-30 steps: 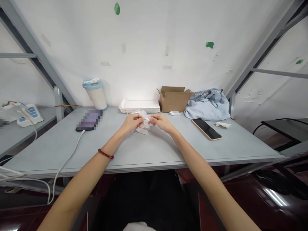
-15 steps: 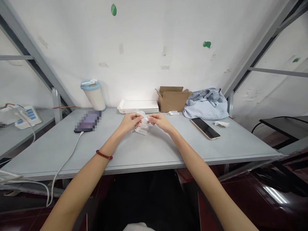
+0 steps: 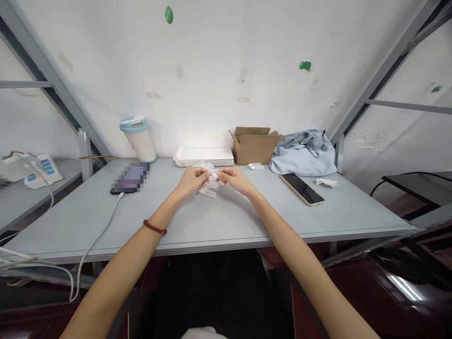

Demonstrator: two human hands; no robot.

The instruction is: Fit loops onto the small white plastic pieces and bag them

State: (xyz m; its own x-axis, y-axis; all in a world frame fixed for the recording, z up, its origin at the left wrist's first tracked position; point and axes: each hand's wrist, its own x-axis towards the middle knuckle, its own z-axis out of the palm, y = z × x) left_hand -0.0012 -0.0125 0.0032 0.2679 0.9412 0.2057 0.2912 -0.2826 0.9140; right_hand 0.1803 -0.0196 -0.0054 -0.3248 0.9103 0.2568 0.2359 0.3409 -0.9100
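Observation:
My left hand (image 3: 194, 180) and my right hand (image 3: 234, 179) meet above the middle of the grey table (image 3: 219, 221). Between their fingertips is a small white translucent piece (image 3: 213, 177), pinched from both sides; its kind is too small to make out. Directly beneath the hands lie several small whitish pieces (image 3: 207, 192), one with a thin loop of string at its left end. More of these partly show behind my left fingers. A dark red bead bracelet (image 3: 154, 227) circles my left wrist.
Behind the hands are a stack of white sheets (image 3: 206, 157), an open cardboard box (image 3: 254, 149) with small white pieces (image 3: 255, 166) before it, and a bundled light-blue cloth (image 3: 303, 153). Phones lie left (image 3: 130, 178) and right (image 3: 302, 189); a tumbler (image 3: 139, 141) stands back left.
The whole view has shifted very slightly. Both hands keep their pinch on the small white piece, with only slight finger movement.

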